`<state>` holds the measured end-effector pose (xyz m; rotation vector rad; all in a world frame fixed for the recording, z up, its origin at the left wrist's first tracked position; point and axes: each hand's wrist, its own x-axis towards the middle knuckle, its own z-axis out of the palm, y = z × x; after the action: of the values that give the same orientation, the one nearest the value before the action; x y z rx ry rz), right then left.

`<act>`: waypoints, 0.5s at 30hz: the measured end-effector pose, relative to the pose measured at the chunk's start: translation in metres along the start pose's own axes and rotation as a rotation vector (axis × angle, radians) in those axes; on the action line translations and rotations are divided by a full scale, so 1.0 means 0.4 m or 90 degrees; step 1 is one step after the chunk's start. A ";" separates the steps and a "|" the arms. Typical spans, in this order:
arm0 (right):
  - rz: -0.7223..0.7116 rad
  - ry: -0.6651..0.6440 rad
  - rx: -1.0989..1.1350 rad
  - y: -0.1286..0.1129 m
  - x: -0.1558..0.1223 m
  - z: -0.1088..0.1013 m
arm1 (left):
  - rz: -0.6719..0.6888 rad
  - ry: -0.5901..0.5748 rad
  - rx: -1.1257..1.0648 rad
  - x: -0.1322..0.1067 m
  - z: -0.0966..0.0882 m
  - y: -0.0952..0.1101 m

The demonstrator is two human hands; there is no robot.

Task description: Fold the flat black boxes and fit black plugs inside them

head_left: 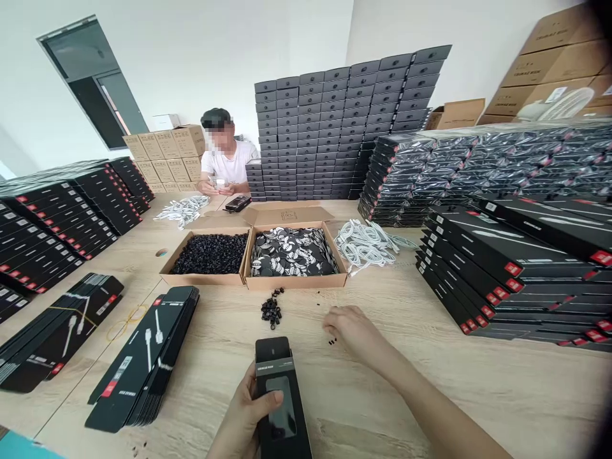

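Note:
My left hand (251, 405) grips a black cardboard packaging box (282, 398) with a clear window, its thumb across the front. The top flap of this box stands up. My right hand (351, 328) rests low over the table, fingers curled together and pointing down; what they pinch, if anything, is hidden. Tiny black pieces (332, 342) lie beside those fingertips. Left of them is a small heap of black plastic clips (271, 310). Behind the heap stand an open carton of small black parts (205, 278) and another carton of round black-and-white tags (296, 282).
Flat folded boxes (148, 357) lie at left, near a rubber band (127, 322). White cables (366, 245) are coiled beside the cartons. Stacked black boxes (502, 274) line the right, with more stacks (62, 217) at left. Across the table sits a person (227, 156).

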<state>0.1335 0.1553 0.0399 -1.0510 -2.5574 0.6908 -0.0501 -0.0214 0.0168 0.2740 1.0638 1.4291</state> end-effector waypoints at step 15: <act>0.025 0.066 0.263 -0.086 0.113 0.105 | 0.059 0.020 -0.054 -0.027 0.002 0.077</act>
<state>0.0643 0.1528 0.0266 -0.9662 -2.1798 1.0870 -0.0675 -0.0245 0.0440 0.2429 1.0239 1.5613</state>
